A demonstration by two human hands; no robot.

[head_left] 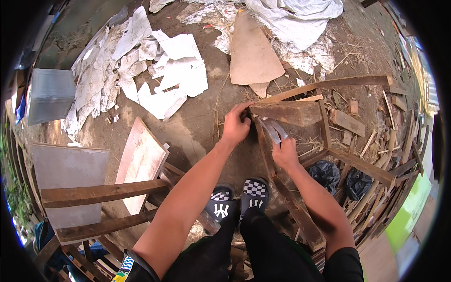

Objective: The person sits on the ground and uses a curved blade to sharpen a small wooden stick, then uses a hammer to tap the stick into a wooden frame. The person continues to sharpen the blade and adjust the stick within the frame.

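An old brown wooden frame (300, 113), made of nailed battens, stands in front of me to the right. My left hand (236, 126) is closed at its near left corner, with fingers curled against the end of the wood. In my right hand (285, 152) is a grey, shiny tool with two arms, which looks like pliers (270, 129). The fist is closed round its lower end, and the upper end reaches up to the wood just below that corner. What its tip touches is too small to tell.
Torn white sheets (176, 66) and a tan board (253, 51) lie ahead. Wooden beams (103, 192) and a pale panel (136, 164) are at the left, near a grey box (50, 96). Wood offcuts (347, 123) and black plastic bags (324, 175) lie right.
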